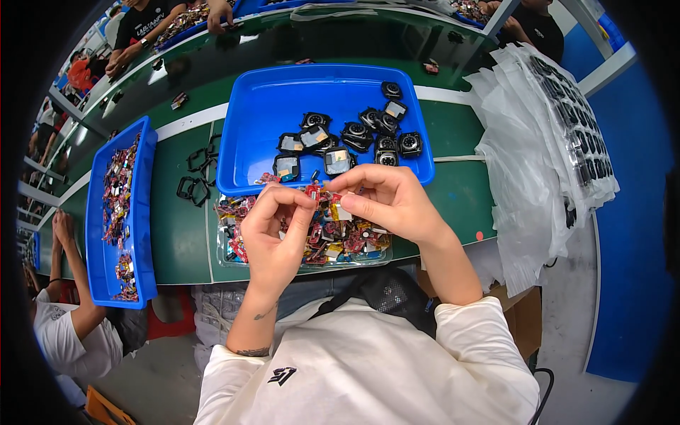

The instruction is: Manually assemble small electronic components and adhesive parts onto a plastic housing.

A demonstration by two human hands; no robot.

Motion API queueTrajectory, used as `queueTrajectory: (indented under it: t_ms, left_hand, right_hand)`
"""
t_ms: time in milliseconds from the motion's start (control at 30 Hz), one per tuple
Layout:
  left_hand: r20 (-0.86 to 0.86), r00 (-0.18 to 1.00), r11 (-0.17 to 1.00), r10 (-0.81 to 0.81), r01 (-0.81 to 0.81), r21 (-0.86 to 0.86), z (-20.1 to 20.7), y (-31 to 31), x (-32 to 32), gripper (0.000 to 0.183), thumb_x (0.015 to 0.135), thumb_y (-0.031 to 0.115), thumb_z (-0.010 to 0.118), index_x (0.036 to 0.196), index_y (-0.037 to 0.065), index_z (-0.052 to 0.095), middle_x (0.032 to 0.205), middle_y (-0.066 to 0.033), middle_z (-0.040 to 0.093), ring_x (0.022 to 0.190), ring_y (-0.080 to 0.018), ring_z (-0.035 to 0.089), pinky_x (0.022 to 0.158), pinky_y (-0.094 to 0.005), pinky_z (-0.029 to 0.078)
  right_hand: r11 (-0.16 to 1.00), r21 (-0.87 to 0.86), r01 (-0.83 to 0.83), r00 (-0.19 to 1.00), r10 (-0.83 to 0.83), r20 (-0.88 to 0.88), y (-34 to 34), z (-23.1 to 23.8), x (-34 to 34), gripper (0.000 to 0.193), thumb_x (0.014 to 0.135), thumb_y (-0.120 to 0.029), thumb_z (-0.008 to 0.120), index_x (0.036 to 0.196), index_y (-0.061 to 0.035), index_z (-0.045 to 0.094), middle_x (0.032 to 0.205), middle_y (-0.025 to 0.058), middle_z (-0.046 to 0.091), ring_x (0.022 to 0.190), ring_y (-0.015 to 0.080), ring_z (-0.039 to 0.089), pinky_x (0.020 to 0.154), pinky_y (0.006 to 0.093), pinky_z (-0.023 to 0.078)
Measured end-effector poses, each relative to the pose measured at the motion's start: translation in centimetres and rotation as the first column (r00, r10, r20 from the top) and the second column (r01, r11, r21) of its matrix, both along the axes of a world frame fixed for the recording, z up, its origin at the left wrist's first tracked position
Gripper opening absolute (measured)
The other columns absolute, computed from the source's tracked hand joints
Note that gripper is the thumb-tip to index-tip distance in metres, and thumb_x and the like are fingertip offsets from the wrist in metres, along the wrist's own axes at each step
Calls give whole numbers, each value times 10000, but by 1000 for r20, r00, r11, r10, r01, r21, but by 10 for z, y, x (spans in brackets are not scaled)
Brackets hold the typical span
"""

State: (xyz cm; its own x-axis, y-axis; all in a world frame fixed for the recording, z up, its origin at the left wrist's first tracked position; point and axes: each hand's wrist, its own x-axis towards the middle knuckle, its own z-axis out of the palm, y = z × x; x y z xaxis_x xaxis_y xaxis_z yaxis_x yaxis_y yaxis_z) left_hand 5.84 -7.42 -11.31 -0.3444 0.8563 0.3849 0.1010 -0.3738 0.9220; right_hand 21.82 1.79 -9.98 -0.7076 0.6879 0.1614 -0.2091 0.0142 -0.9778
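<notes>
My left hand (275, 230) is closed in a pinch, with a small red circuit board (312, 192) at its fingertips. Just right of that piece, my right hand (393, 202) has its thumb and forefinger bent toward each other; what lies between them is too small to make out. Both hands hover over a clear plastic tray (230, 261) heaped with small red, yellow and black electronic parts (343, 244). Beyond them stands a blue bin (265, 88) with several black watch cases (356, 134), some showing round backs and others open fronts.
Several black frames (193, 190) lie on the green table (177, 241) left of the bin. A narrow blue bin (146, 234) of electronic parts stands farther left. At right, plastic sheeting (510, 156) surrounds a tray of black watch cases (577, 120). Other people work around the conveyor (340, 42).
</notes>
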Motion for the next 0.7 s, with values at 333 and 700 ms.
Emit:
queueTrajectory:
  t_ms: [333, 700]
  left_hand:
    - [121, 993, 984, 1, 20, -174, 13, -7, -6, 254, 811, -84, 584, 1053, -40, 647, 950, -57, 600, 778, -74, 522, 674, -187, 413]
    - [-580, 807, 992, 110, -121, 20, 26, -27, -1, 234, 605, -26, 737, 827, 39, 699, 780, -58, 615, 705, -165, 555, 615, -260, 420]
  right_hand:
    - [827, 458, 326, 875, -448, 185, 1, 10, 5, 224, 771, -18, 666, 995, -11, 654, 923, 63, 633, 779, 96, 588, 605, 210, 442]
    - [694, 692, 197, 972, -229, -46, -30, 26, -1, 326, 653, -113, 790, 953, -39, 685, 797, 68, 618, 707, 203, 562, 642, 307, 447]
